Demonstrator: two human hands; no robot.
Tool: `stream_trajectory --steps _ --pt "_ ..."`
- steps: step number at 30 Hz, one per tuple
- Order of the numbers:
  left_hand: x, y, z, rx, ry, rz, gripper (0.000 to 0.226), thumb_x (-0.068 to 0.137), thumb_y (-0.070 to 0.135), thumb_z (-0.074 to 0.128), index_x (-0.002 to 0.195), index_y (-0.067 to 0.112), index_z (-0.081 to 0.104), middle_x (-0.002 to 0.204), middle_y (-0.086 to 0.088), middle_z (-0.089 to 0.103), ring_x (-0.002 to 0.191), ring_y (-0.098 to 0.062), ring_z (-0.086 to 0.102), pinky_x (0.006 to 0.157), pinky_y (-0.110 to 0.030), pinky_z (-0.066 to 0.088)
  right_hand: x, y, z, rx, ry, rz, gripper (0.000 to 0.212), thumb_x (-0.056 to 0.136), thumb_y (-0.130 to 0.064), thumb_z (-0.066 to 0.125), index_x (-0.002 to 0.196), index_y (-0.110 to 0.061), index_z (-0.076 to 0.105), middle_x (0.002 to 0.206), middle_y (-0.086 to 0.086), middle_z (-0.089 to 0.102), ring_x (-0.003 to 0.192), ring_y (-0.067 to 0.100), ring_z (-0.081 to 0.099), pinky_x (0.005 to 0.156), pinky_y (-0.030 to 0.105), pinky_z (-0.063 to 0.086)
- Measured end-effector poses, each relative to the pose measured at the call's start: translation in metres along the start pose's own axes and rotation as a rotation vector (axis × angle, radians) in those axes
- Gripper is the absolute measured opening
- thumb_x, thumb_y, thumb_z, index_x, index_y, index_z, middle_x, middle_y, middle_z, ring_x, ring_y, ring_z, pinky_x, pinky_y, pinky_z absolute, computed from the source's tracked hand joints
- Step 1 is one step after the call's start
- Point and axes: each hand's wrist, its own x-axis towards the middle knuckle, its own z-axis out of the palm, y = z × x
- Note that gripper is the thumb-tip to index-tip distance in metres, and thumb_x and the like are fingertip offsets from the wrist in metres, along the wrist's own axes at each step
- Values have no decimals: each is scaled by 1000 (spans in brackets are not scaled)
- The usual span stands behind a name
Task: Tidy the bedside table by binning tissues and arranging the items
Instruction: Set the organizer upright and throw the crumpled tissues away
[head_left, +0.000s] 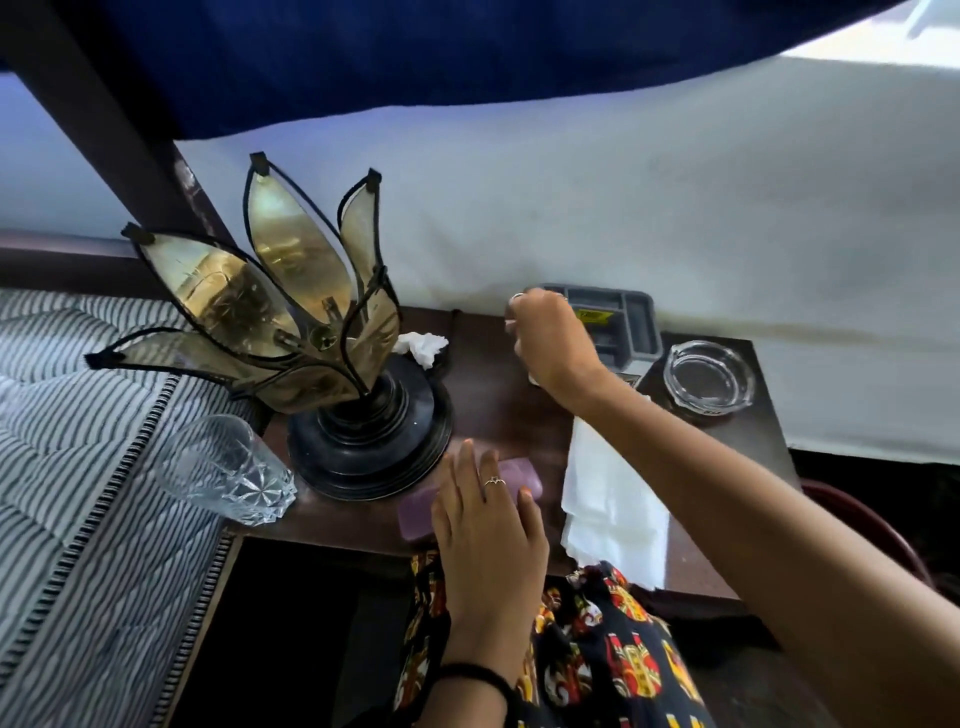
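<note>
Your right hand (550, 340) was curled, knuckles up, near the back edge of the table (498, 400), its grip closed round something small and white that peeked out at the fingertips and below the palm; what it was I could not tell, since the hand covered nearly all of it. Your left hand (488, 519) lay flat with the fingers straight and slightly spread, pressing on a purple case (415, 512) at the front edge of the table, gripping nothing.

Just behind your right hand a grey compartment tray (631, 322) sat against the back edge, its left part hidden by the hand; a yellow label showed inside, too small to read. A clear glass ashtray (709, 376) stood at the back right corner. A flat white tissue (608, 499) lay along the right side, its far end under your right forearm. A crumpled tissue (423, 345) rested near the back edge, partly behind the lamp (311, 322) with gold petals, whose black base filled the left of the table. A cut-glass tumbler (223, 467) lay on its side at the front left corner, overlapping the striped bedding (78, 441).
</note>
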Motion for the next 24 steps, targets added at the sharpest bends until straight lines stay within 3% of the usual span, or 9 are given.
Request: stream_trajectory --steps 2,5,8,12,18,24 --pt "-4 6 -1 5 -17 39 51 92 31 47 139 13 37 152 -8 32 142 -25 22 112 -44 29 -7 21 -25 55 89 33 14 77 7 52 72 -4 60 88 23 66 86 38 63 65 34 48" --pt "-10 14 0 -6 -8 110 46 92 27 50 135 9 43 148 -10 38 140 -26 27 112 -41 29 -29 63 -56 163 242 120 13 86 -5 56 90 0 67 97 21 67 91 37 63 76 40 53" --pt "-13 24 1 12 -27 188 43 93 26 49 132 10 46 146 -8 41 139 -23 29 114 -37 27 -65 113 -79 167 390 213 17 92 -15 54 96 -7 68 101 17 67 93 36 62 74 40 53" --pt "-16 35 5 47 -95 272 43 95 28 42 135 14 43 146 -4 40 138 -18 28 116 -33 22 -123 182 -95 111 515 472 20 93 -26 54 100 -12 68 104 15 66 94 38 62 74 40 49" --pt "-22 50 12 77 -168 320 45 95 29 41 137 11 40 147 -5 39 138 -17 29 117 -31 20 -219 259 -89 150 398 845 20 91 -14 56 102 -5 68 106 24 66 102 39 61 85 41 48" --pt "-24 56 19 75 -183 313 43 95 28 44 134 11 44 144 -6 43 136 -18 32 114 -36 28 -286 279 -60 301 151 1010 21 82 2 57 96 4 73 98 26 72 101 36 66 91 36 47"
